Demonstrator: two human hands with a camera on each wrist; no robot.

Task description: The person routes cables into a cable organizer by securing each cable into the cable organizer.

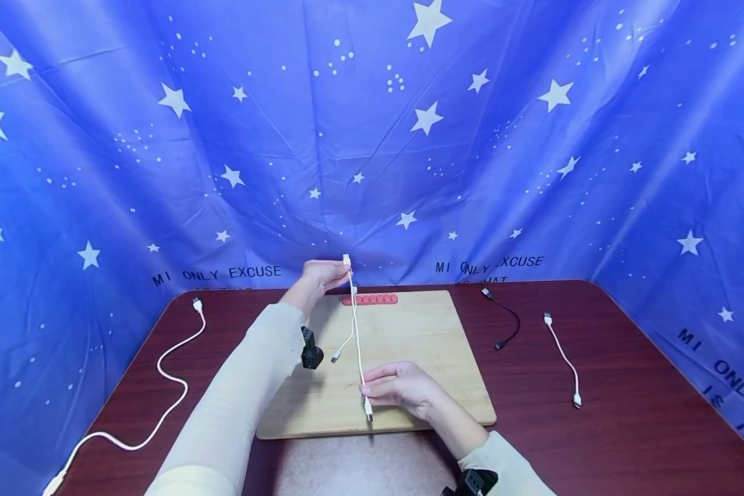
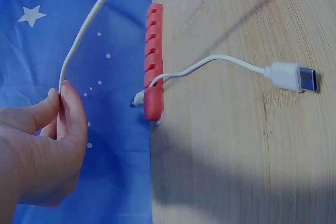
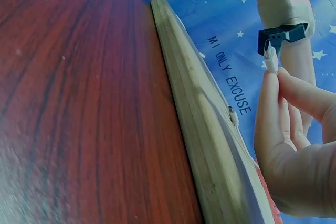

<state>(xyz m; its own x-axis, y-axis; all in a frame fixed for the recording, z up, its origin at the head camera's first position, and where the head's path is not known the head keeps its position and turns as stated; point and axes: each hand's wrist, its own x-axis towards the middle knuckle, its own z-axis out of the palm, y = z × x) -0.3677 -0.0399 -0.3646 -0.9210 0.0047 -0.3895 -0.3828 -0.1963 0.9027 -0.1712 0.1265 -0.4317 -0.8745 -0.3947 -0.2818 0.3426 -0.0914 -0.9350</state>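
A white USB cable [image 1: 359, 348] stretches between my hands above a wooden board. Near its far connector my left hand [image 1: 324, 274] pinches it; in the left wrist view the thumb and index finger close on the cord [image 2: 84, 27]. My right hand [image 1: 404, 390] pinches the near end, where a white plug [image 3: 271, 59] sticks out past the fingertips. At the board's far edge lies a red slotted cable holder [image 2: 153, 51]. Another short white cable [image 2: 226, 57] sits in its end slot, its connector [image 2: 286, 76] lying over the board.
The wooden board [image 1: 421, 344] rests on a dark red table [image 1: 533, 427]. A long white cable [image 1: 172, 377] lies to the left. A short black cable [image 1: 517, 317] and a short white cable [image 1: 564, 358] lie to the right. A blue starred curtain [image 1: 372, 151] surrounds the table.
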